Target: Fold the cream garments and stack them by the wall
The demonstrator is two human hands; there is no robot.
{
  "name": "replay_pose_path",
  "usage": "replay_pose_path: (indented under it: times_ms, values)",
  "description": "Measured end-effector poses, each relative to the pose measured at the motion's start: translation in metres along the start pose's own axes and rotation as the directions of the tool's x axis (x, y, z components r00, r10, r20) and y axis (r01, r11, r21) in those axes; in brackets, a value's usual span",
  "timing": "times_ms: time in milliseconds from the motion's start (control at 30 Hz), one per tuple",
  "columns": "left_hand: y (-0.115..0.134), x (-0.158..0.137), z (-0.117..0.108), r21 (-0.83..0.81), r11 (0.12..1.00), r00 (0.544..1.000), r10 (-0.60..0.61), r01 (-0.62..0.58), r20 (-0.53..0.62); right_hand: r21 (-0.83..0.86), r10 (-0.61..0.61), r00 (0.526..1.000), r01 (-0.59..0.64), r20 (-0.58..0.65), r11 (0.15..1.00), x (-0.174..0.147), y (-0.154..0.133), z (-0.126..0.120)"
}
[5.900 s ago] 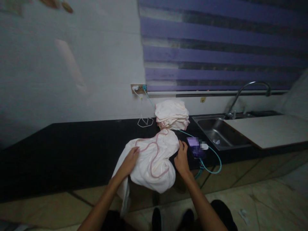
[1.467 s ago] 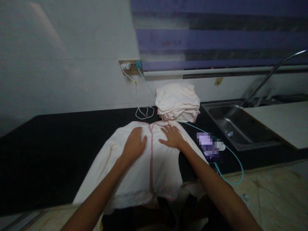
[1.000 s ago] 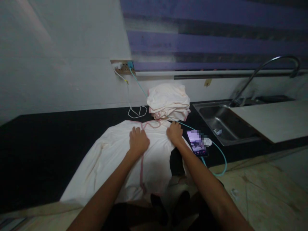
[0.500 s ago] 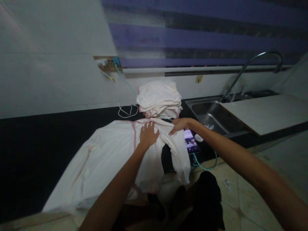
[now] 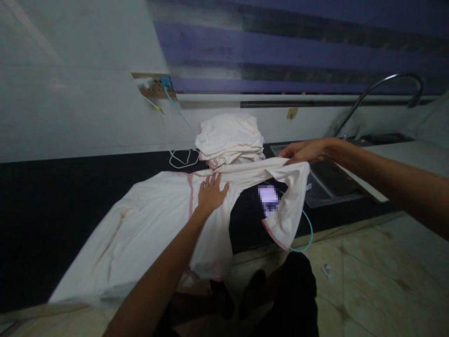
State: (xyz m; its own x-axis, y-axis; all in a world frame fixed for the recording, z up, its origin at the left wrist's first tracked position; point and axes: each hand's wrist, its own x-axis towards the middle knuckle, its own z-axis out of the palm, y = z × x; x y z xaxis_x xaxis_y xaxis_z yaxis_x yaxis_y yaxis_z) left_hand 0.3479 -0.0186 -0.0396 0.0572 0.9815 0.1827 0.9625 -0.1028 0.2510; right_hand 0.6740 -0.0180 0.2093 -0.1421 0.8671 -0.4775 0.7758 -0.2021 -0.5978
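Observation:
A white garment with pink trim [image 5: 150,215] lies spread over the black counter [image 5: 42,220], its lower edge hanging past the front. My left hand [image 5: 211,193] rests flat on it beside a pink seam, fingers spread. Out to the right, my right hand [image 5: 303,150] grips the garment's sleeve [image 5: 296,187] and holds it lifted and stretched sideways; the pink-edged cuff dangles below. Just behind the garment sits a stack of folded white cloth [image 5: 229,135], also with pink edges. Partly behind the hanging sleeve is a phone with a lit screen [image 5: 268,199].
A steel sink [image 5: 319,187] with a curved faucet [image 5: 379,84] lies to the right, a pale board [image 5: 400,154] partly over it. A blue-green cable [image 5: 310,229] loops near the counter edge. A white cable [image 5: 182,161] lies by the wall below a socket [image 5: 154,86].
My right hand has moved right and up, pulling the sleeve out from the garment's body; it now hangs over part of the phone. My left hand stays pressed on the garment.

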Motion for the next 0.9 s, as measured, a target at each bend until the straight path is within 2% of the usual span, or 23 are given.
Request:
replay_pose_path:
  times_ms: [67, 200, 333, 400, 467, 567, 600, 667, 733, 833, 867, 900]
  values:
    - [0.001, 0.0, 0.0, 0.005, 1.0, 1.0, -0.005, 0.005, 0.005, -0.034, 0.101, 0.993, -0.099, 0.055, 0.995, 0.001, 0.002, -0.006]
    - [0.002, -0.001, -0.002, 0.028, 0.999, 1.0, -0.021, 0.021, 0.007, -0.083, 0.139, 0.98, -0.128, 0.146, 0.988, 0.004, 0.011, -0.03]
    - [0.001, -0.001, -0.001, 0.039, 0.999, 1.0, -0.021, 0.021, 0.005, -0.119, 0.198, 0.974, -0.185, 0.108, 0.975, 0.001, 0.034, -0.07]
    - [0.001, 0.0, -0.001, 0.045, 0.999, 1.0, -0.022, 0.022, 0.004, -0.124, 0.162, 0.98, -0.148, 0.111, 0.981, 0.004, 0.055, -0.088]
    - [0.001, 0.0, 0.0, 0.058, 0.998, 1.0, -0.027, 0.027, -0.002, -0.087, 0.078, 0.996, -0.073, 0.054, 0.994, 0.01, 0.08, -0.099]
    - [0.002, 0.001, 0.001, 0.081, 0.996, 0.999, -0.035, 0.035, 0.005, 0.04, -0.031, 0.995, 0.035, -0.098, 0.999, 0.024, 0.115, -0.102]
    - [0.003, 0.001, 0.002, 0.089, 0.995, 0.999, -0.043, 0.041, 0.019, 0.085, -0.053, 0.993, 0.062, -0.106, 0.994, 0.028, 0.124, -0.101]
    - [0.005, 0.002, 0.002, 0.106, 0.993, 0.997, -0.057, 0.052, 0.049, 0.154, -0.077, 0.996, 0.082, -0.043, 0.985, 0.035, 0.14, -0.097]
    - [0.008, 0.005, 0.001, 0.12, 0.991, 0.994, -0.074, 0.064, 0.085, 0.196, -0.063, 0.996, 0.05, 0.064, 0.979, 0.039, 0.153, -0.094]
    - [0.019, 0.015, -0.007, 0.105, 0.989, 0.976, -0.123, 0.106, 0.179, 0.157, -0.003, 0.98, -0.029, 0.199, 0.987, 0.042, 0.172, -0.097]
    - [0.024, 0.019, -0.01, 0.09, 0.987, 0.965, -0.149, 0.133, 0.214, 0.099, 0.013, 0.99, -0.027, 0.142, 0.995, 0.042, 0.179, -0.1]
    - [0.03, 0.024, -0.013, 0.071, 0.983, 0.954, -0.18, 0.168, 0.239, 0.029, 0.024, 1.0, -0.024, 0.013, 0.999, 0.043, 0.187, -0.104]
